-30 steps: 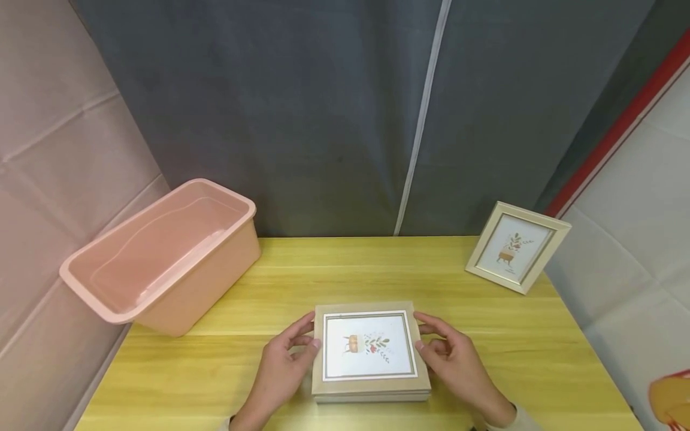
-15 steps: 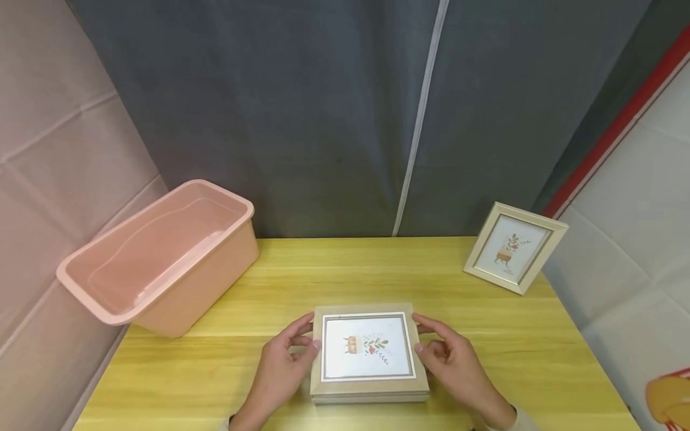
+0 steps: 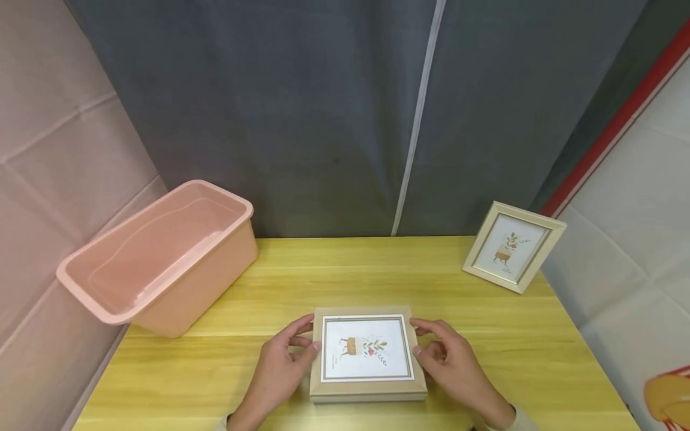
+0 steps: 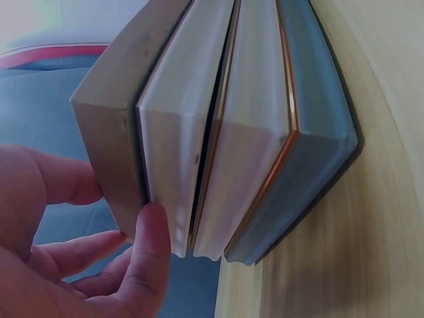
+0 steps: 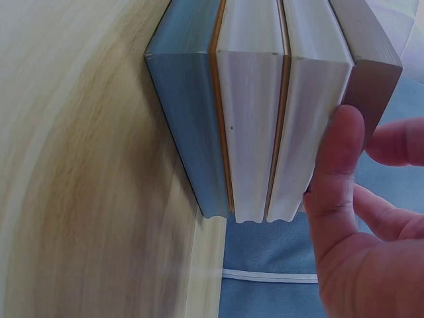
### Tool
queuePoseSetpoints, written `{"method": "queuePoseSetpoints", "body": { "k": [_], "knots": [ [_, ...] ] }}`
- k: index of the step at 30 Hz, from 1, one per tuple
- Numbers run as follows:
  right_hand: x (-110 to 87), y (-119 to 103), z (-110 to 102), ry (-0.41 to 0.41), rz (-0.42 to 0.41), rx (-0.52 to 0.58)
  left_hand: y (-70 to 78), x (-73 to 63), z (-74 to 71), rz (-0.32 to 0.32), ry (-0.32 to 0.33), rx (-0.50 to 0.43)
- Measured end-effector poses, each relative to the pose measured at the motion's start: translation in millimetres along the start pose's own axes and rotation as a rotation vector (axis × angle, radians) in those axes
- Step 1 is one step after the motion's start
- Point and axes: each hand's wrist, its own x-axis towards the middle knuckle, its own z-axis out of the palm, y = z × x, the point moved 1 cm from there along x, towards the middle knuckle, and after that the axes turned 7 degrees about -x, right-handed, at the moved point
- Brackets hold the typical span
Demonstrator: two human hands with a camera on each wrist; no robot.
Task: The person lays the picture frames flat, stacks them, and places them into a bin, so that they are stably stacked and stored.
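Note:
A beige picture frame lies on top of a stack in front of me, its floral print turned sideways. My left hand grips its left edge, thumb and fingertips along the side. Opposite, my right hand holds the right edge the same way. Below it, the left wrist view shows white frames and a bluish-looking frame with thin brown layers between. In the right wrist view, my thumb presses where the top frame meets the white one.
A pink plastic bin stands at the table's back left. At the back right, another beige picture frame stands upright, leaning back, with a similar plant print. Dark grey cloth hangs behind the wooden table.
The top frame has shifted and turned slightly, its far right corner coming a little nearer. Its front edge now lines up more closely with the stack. Both hands keep their hold.

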Motion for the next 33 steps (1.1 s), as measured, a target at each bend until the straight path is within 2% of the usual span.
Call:
{"method": "queuePoseSetpoints", "body": {
  "k": [13, 28, 33],
  "knots": [
    [2.8, 4, -1, -0.010, 0.034, 0.015, -3.6, -1.1, 0.8, -0.004, -0.016, -0.018],
    [8.0, 10, -7, -0.002, -0.036, 0.041, -6.4, -3.7, 1.8, 0.008, -0.004, -0.024],
    [13.2, 9, -15, 0.012, -0.092, 0.049, -5.9, -5.0, 1.9, 0.016, -0.015, -0.021]
  ]
}}
